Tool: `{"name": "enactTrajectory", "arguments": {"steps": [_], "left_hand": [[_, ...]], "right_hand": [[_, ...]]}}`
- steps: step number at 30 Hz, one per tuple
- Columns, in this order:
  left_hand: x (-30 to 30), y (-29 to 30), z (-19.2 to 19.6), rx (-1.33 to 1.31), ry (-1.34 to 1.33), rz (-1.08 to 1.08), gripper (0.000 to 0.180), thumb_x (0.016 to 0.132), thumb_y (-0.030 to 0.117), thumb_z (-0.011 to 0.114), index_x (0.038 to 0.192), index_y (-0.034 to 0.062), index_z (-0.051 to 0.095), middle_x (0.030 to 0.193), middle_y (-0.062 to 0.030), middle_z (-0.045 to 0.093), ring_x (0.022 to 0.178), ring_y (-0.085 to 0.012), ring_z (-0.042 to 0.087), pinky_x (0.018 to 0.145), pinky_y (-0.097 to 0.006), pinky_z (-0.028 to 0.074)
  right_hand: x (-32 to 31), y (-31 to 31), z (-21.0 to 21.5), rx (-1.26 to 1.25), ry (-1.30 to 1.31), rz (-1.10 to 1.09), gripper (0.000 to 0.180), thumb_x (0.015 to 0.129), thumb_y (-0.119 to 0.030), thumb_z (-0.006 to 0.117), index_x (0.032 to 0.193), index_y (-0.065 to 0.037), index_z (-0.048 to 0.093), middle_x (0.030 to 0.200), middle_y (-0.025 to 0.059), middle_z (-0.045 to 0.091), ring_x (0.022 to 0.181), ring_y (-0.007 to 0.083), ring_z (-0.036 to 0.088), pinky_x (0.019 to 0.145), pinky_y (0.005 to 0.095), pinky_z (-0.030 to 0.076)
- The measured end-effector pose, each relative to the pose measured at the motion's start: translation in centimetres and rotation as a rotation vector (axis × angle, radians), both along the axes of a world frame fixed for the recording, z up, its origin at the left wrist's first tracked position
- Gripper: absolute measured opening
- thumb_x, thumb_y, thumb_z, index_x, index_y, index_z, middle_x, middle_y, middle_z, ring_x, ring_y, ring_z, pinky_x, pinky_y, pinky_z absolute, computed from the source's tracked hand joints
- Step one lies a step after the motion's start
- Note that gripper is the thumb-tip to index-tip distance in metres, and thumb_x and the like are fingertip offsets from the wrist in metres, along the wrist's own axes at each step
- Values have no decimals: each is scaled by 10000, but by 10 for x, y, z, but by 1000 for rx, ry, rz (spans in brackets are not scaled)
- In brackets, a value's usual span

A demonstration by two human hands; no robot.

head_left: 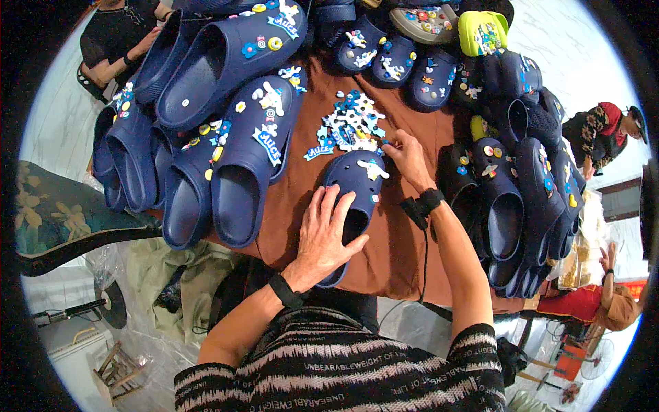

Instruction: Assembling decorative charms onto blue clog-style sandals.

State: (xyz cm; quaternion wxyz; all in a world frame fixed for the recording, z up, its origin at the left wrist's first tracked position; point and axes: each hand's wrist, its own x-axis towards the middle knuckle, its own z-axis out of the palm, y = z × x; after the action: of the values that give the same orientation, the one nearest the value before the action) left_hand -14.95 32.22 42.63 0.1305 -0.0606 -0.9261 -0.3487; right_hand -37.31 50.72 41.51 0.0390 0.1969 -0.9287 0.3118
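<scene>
A navy blue clog [353, 175] lies in front of me, its toe pointing away. On its perforated upper sit a white dog-like charm [371, 169] and a tiny pale charm near the right edge. My left hand [322, 230] grips the clog, fingers over its upper and thumb across the opening. Just right of the toe, my right hand [410, 163] has thumb and fingers pinched together; what lies between the fingertips is too small to name. Beyond the toe spreads a heap of blue, white and yellow shoe charms [350, 123], close to the right fingertips.
Charm-covered navy clogs [250, 130] crowd the left of the brown cloth [398, 254]; more clogs [504, 206] line the right and far side, with a lime green one [484, 33]. A dark cable hangs from my right wrist strap [424, 203]. Other people sit around.
</scene>
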Motion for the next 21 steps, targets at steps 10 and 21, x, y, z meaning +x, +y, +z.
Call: {"name": "enactTrajectory", "arguments": {"steps": [10, 21], "left_hand": [[0, -2, -2, 12, 15, 10, 833, 759, 345, 804, 1450, 120, 396, 1489, -191, 340, 1388, -447, 309, 1111, -569, 344], [0, -1, -2, -3, 4, 16, 843, 760, 352, 803, 1454, 116, 386, 1491, -198, 335, 1387, -453, 304, 1119, -570, 334]], "right_hand": [[105, -3, 48, -137, 24, 146, 161, 873, -114, 709, 942, -6, 612, 886, 163, 615, 782, 343, 621, 699, 406, 506], [114, -3, 51, -79, -5, 292, 99, 866, -64, 670, 950, -14, 661, 939, 156, 630, 906, 360, 636, 781, 422, 520]]}}
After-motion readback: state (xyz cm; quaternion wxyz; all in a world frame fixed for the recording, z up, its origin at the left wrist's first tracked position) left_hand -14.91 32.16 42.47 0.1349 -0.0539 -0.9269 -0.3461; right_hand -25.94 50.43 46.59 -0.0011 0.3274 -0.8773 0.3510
